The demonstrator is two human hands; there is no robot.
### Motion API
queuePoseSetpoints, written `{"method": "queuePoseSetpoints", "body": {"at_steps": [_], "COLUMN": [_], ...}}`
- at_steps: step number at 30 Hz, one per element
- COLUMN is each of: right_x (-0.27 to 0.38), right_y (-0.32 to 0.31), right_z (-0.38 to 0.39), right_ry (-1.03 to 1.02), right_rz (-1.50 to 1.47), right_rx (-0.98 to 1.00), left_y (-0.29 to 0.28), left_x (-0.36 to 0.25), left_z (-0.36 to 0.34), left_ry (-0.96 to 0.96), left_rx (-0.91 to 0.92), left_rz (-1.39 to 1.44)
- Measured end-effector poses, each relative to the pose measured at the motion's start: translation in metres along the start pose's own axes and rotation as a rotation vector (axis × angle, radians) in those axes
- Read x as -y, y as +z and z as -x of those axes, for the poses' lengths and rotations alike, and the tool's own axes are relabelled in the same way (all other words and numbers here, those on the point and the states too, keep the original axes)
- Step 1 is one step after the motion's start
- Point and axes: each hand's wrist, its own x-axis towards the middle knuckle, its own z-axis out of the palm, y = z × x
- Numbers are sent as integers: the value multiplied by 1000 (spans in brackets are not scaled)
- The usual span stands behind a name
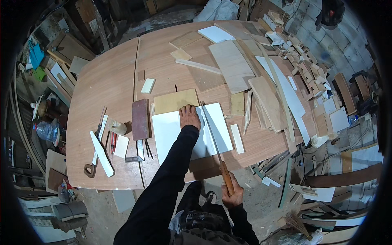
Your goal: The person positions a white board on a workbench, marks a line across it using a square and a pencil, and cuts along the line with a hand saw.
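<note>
The right grip (232, 192) is clamped around the wooden handle of one saw (227, 178), whose long thin blade runs away from it across one white board (165, 134). The left grip (189, 116) is unclosed, laid palm down at that board's far edge, fingers slightly bent, just left of the blade; the board extends to both sides of it and toward the person on the bench (106, 73). Just beyond the left grip is one yellowish panel (175, 98); to its left are one dark reddish-brown block (141, 119), one jar (118, 127), one square (134, 158) and one red tool (113, 141). Farther left, one long white strip (102, 154) lies near one looped brown handle (89, 170). Beyond the right grip, one short pale strip (237, 139) lies beside the white board; farther off are overlapping wooden offcuts (232, 65), too many to count surely.
</note>
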Motion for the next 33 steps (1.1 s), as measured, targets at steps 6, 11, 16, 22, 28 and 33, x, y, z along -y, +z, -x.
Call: {"method": "queuePoseSetpoints", "body": {"at_steps": [6,11,16,22,28,33], "right_x": [-5,-7,-18,-7,-19,-11], "right_y": [22,-2,23,7,12,12], "right_z": [-35,-7,-37,-18,-11,-23], "right_ry": [6,-20,-63,18,-201,-17], "right_rz": [-41,-22,28,-7,45,47], "right_rx": [14,39,-5,21,-84,-8], "left_y": [1,-4,2,1,3,4], "left_x": [0,-2,-1,-5,3,-2], "left_z": [4,3,2,1,1,1], "left_ry": [-4,-17,-11,-5,-28,13], "left_rx": [-15,16,-8,-19,-6,-74], "left_rz": [2,-23,0,-17,-1,-43]}}
